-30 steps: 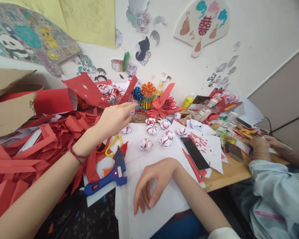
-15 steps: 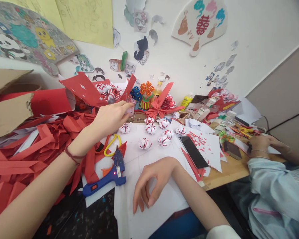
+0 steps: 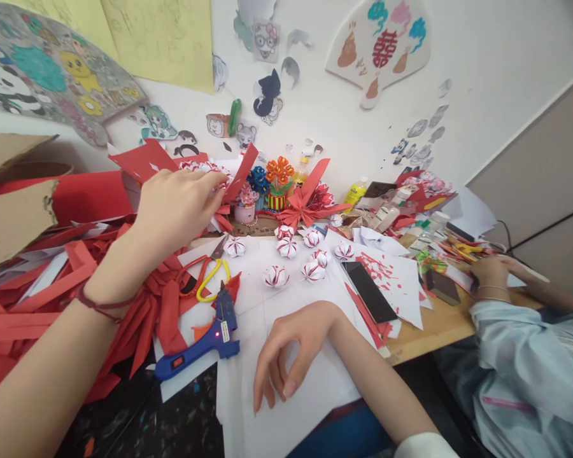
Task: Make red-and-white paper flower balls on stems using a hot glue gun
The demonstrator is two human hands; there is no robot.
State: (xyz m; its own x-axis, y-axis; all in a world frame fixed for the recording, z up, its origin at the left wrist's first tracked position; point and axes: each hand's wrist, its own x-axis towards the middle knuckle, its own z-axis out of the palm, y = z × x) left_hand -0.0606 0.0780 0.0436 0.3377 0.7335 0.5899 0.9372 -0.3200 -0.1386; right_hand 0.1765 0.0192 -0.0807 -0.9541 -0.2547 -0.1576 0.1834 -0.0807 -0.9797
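My left hand (image 3: pixel 181 202) hovers palm down in front of the red paper bouquet (image 3: pixel 203 166). Its fingers are loosely bent, with thumb and index apart; nothing shows between them, though the palm side is hidden. On the white paper (image 3: pixel 260 318) rests my right hand (image 3: pixel 293 343), open and empty, its fingers curved downward. Between the hands lies a blue glue gun (image 3: pixel 198 346) with a lit red light. Scissors (image 3: pixel 213 280) with yellow and red handles lie just behind it. Several folded red-and-white paper balls (image 3: pixel 277 277) sit beyond my right hand.
Folded red paper strips (image 3: pixel 76 273) pile up on the left beside a cardboard box (image 3: pixel 16 210). Potted craft flowers (image 3: pixel 277 184) and a pink pot (image 3: pixel 245 212) stand by the wall. A black phone (image 3: pixel 370 292) lies right of the balls. At far right are a co-worker's hands (image 3: pixel 494 277).
My left hand has moved left and slightly up, from the pink pot to the front of the bouquet, uncovering the pot and the scissor blades. My right hand stays in place.
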